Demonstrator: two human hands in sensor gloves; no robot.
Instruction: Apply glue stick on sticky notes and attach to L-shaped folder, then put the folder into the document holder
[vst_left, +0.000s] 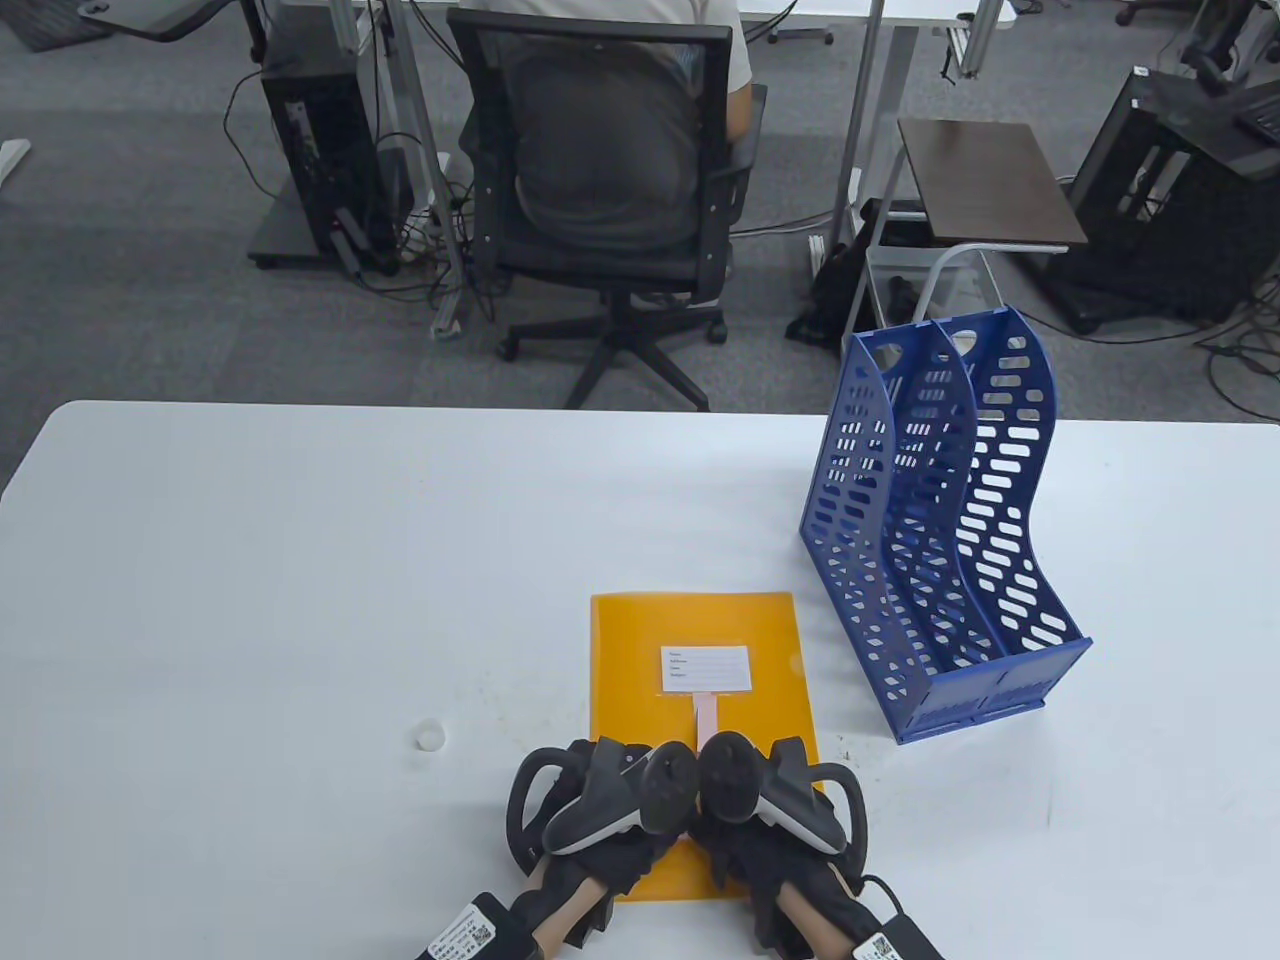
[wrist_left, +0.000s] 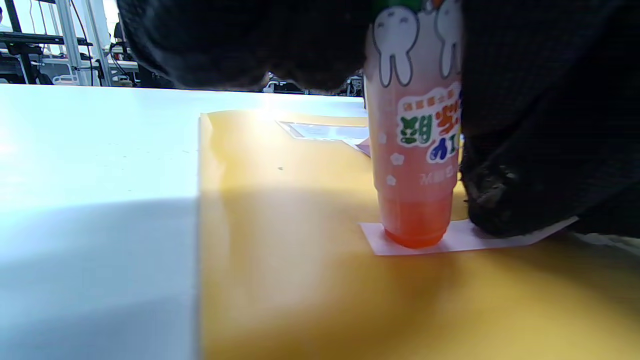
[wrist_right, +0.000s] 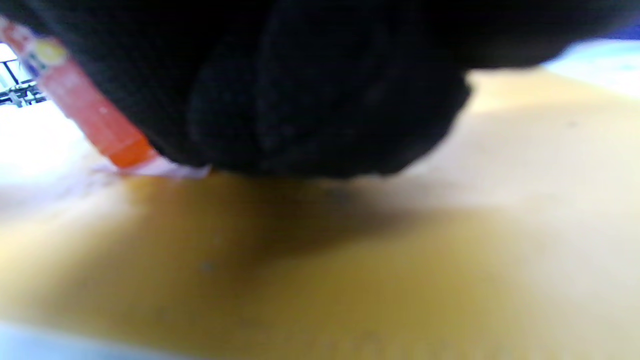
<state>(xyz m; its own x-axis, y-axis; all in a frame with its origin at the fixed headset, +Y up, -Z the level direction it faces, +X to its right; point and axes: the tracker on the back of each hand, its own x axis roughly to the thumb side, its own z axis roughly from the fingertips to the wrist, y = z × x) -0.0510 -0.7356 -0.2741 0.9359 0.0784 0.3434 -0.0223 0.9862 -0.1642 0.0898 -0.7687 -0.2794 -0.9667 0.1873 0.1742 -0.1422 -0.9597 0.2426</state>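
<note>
Left hand (vst_left: 600, 800) low over the near end of the orange folder (vst_left: 640, 640), fingers wrapped round a pink glue stick (wrist_left: 417, 150) held upright, its open end pressed down on a pale sticky note (wrist_left: 460, 240) lying flat on the folder. Right hand (vst_left: 770, 800) just beside the left, trackers nearly touching; a black gloved fingertip (wrist_left: 505, 200) down on that same note just beside the glue stick, pinning it to the folder; how far the other right fingers curl, not clear from any view. Glue stick printed with white rabbit figures and coloured lettering, seen in the right wrist view (wrist_right: 85, 105) leaning in from the upper left with its orange tip at the paper's edge. Folder flat on the white table (vst_left: 250, 600), near the front edge, a white printed label (vst_left: 706, 668) stuck on its upper half and a narrow pink strip (vst_left: 706, 715) running from the label's lower edge toward the hands. Small white cap (vst_left: 428, 736) alone on the table to the left of the folder, well apart from it. Blue document holder (vst_left: 940, 540) standing upright to the right of the folder, near but not touching, two perforated compartments open toward the front. Beyond the table, a person seated in a black mesh office chair (vst_left: 610, 180), back to the camera.
</note>
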